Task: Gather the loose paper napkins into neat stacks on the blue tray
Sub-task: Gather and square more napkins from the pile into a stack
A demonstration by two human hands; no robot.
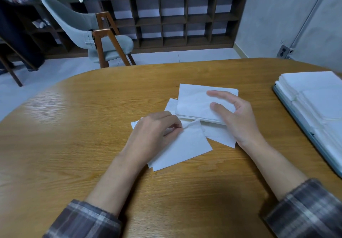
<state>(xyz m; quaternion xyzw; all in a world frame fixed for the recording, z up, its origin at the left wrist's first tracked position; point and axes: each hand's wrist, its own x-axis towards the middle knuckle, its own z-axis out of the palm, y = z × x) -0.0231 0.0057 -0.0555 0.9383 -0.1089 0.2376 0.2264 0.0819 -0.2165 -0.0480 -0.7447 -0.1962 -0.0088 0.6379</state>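
Sleeves: plaid cloth, pushed back from both forearms. Table [74,126]: rounded wooden top, glossy, visible grain; thin paper should slide easily on it.

Loose napkin [185,148]: nearest sheet, white, square, lying flat at an angle. Thin, soft and very light, with no stiffness of its own. The left hand [155,128] pinches its far edge with curled fingertips, and the paper ridges up there into a small fold. Judgement: an edge or corner pinch is right for one sheet, but a hard pull would crease or tear it. A second loose napkin [220,136] lies partly under the others, just beside the right wrist.

Small stack [194,102]: several napkins squared together at the table's middle, touching the loose ones, with layered edges showing on the near side. The right hand [235,115] grasps its right end, thumb on top. The other fingers are motion-blurred or hidden, so I cannot say how far they reach underneath. Judgement: the stack handles best clamped flat between thumb and fingers, since sheets may fan out if tilted.

Blue tray [277,93]: at the right table edge, thin rim, well apart from the hands. Tray stacks [311,89] cover it in neat white piles, so the job looks well along.

Beyond: grey upholstered chair [77,24] on wooden legs, and a dark cubby shelf [185,19] against the wall.
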